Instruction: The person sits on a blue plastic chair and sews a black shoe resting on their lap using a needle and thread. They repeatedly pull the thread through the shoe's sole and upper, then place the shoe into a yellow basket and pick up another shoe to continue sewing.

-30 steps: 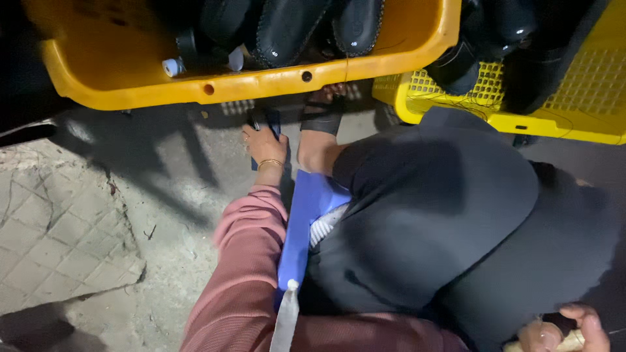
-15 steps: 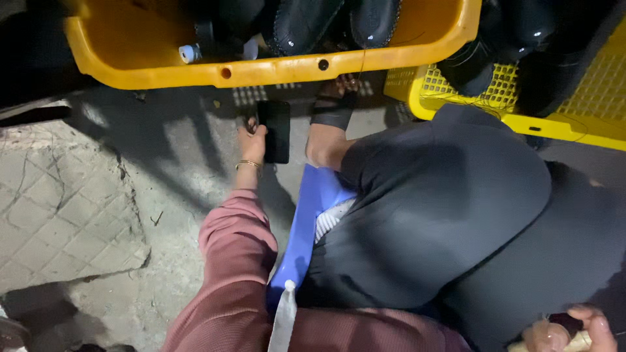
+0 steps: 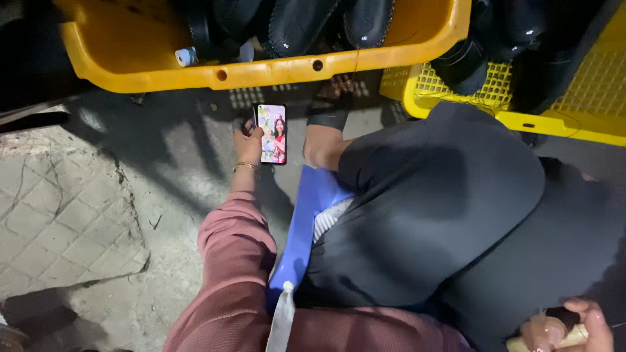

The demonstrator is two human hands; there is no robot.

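**Phone up in the left hand, right hand barely in shot**

Head view, looking straight down over the lap; left hand (image 3: 248, 145) is stretched out low and forward, fingers wrapped round the left edge of a phone (image 3: 272, 133); the screen is lit and facing up with a colourful picture on it, so the phone is already picked up and on; I'd say the looking part is underway and nothing else has been touched. There's a thin gold bangle (image 3: 246, 167) on that wrist and a pink sleeve (image 3: 231, 261) running back toward the camera.

Right hand (image 3: 566, 326) sits at the bottom right corner, curled round something pale; too cropped to tell what it is or how tight the grip is.

Room to move: the phone hangs just under the rim of the yellow tub (image 3: 261, 72), which is packed with dark shoes (image 3: 293, 23); so not much space forward; to its right a sandalled foot (image 3: 329, 111) is just beside it, nearly touching; further right there's a yellow mesh crate (image 3: 574, 98) with more dark stuff in it. Left side is the open bit; bare concrete floor (image 3: 163, 163) running into cracked paving (image 3: 59, 221). The person sits on a blue stool (image 3: 306, 221), dark trousers (image 3: 443, 215) filling most of the middle.
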